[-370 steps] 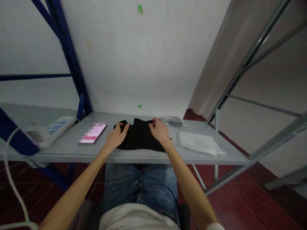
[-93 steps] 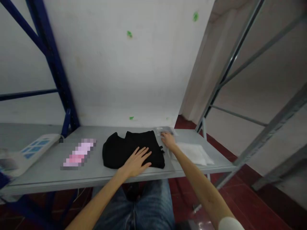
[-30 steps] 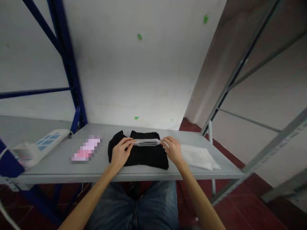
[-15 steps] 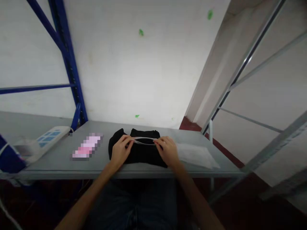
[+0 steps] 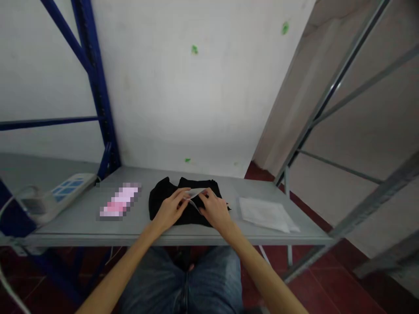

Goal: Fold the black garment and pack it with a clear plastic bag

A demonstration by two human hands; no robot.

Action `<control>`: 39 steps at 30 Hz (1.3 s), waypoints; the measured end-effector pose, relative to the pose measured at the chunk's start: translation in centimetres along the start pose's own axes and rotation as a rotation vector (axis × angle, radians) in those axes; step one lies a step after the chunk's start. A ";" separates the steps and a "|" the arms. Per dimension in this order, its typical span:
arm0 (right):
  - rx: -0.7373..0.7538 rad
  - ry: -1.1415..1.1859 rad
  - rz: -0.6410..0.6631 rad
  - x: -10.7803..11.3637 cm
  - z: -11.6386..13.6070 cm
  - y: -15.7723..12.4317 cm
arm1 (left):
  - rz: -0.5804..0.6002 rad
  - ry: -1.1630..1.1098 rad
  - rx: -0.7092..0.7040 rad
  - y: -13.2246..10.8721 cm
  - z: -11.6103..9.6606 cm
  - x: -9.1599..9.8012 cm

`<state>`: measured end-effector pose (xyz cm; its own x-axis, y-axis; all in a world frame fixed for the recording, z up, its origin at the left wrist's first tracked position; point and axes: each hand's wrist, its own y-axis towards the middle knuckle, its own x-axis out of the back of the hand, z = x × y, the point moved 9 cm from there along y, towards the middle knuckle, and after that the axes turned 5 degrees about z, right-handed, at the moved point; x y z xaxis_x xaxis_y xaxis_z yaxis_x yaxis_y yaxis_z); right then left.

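A crumpled black cloth item (image 5: 160,194), which looks like a garment, lies on the grey shelf top in front of me. Over it, my left hand (image 5: 170,210) pinches one end of a thin white strip (image 5: 195,192). My right hand (image 5: 215,211) has its fingers closed on the other end. Bent between the two hands, the strip shows a slanting lower edge. I cannot tell whether it is part of the black cloth or a separate piece. Fingers hide much of it.
Flat whitish translucent packets (image 5: 263,213) lie to the right on the grey shelf (image 5: 131,239). To the left are a pixelated pink phone-like item (image 5: 119,200) and a white power strip (image 5: 70,192). A blue post (image 5: 100,87) and a wall (image 5: 212,109) stand behind.
My hands have come closer together, the right one moving left. The white strip, stretched into a narrow loop before, is now slack and folded. The black cloth's right side has shifted slightly.
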<state>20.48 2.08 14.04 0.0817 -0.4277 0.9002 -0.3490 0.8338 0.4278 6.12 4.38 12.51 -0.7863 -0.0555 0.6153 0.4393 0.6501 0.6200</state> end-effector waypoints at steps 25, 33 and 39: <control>-0.317 1.494 -0.410 1.2 -11.0 0.6 | -0.688 0.168 0.439 -2.8 6.3 11.7; -0.036 1.128 -0.176 -4.4 -7.6 1.2 | -0.758 -0.054 0.461 -3.1 7.7 11.6; -0.184 0.800 -0.198 -4.9 -9.7 -1.4 | -0.657 -0.240 0.396 -1.6 6.1 8.0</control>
<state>29.61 6.43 9.83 0.7862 -0.2532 0.5637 -0.1067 0.8429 0.5274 -3.59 7.52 13.43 -0.9221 -0.3853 0.0350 -0.2974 0.7637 0.5730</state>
